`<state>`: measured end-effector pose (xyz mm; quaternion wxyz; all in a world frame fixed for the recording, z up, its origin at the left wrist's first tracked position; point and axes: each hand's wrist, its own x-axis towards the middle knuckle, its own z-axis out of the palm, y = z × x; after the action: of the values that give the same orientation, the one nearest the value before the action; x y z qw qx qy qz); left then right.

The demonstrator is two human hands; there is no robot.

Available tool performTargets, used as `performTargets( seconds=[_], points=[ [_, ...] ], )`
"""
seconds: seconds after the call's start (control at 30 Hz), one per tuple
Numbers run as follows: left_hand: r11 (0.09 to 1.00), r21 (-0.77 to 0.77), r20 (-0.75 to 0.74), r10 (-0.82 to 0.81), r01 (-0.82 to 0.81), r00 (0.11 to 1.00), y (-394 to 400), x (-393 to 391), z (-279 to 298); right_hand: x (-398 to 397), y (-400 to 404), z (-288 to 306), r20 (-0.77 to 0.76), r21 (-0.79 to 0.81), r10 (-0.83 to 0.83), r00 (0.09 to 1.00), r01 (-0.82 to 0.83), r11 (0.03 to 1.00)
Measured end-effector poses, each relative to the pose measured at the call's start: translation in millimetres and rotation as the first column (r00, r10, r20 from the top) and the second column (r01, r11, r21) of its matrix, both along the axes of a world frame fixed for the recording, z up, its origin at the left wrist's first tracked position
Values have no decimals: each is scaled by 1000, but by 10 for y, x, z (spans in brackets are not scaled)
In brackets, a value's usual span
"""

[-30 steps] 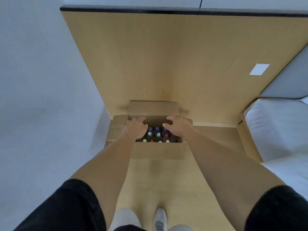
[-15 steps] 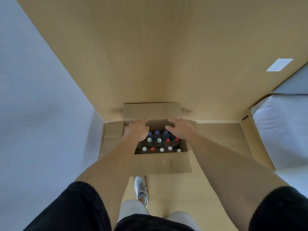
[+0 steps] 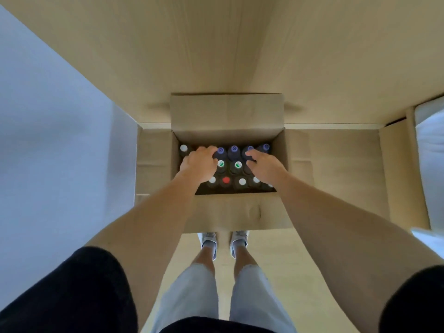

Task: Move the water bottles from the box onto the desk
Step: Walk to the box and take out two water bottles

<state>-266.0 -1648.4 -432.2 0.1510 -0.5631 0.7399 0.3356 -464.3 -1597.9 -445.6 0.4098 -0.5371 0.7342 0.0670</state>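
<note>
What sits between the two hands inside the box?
In the head view, bottle caps show between the left hand and right hand: purple caps at the back, green-and-white caps behind a red cap in the box.

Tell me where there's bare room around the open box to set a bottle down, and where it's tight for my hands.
Bare floor lies right of the cardboard box, up to the wooden side panel. A narrower strip lies left, against the wall. Inside is crowded: bottles stand cap to cap, with the left hand and right hand among them.
</note>
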Motion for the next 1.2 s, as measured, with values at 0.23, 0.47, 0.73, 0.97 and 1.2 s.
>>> performTargets(
  seconds=[0.23, 0.47, 0.73, 0.97, 1.2],
  points=[
    [994, 80, 22, 73, -75, 997, -131, -5, -1191, -154, -106, -1107, 0, 58, 36, 999, -36, 998],
    [992, 101, 5, 70, -71, 998, -297, -222, -2299, -214, -278, -2108, -7, 65, 47, 999, -47, 997],
    [992, 114, 17, 47, -49, 999, -389, -340, -3251, -233, -425, -3048, -133, 21, 202, 970, -201, 979],
    [994, 88, 0, 67, -67, 998, -435, -349, -3614, -290, -538, -3461, -194, 21, 281, 940, -283, 959],
    [994, 104, -18, 48, -46, 999, -509, -372, -3863, -311, -649, -3690, -263, 52, 369, 891, -369, 928]
  ],
)
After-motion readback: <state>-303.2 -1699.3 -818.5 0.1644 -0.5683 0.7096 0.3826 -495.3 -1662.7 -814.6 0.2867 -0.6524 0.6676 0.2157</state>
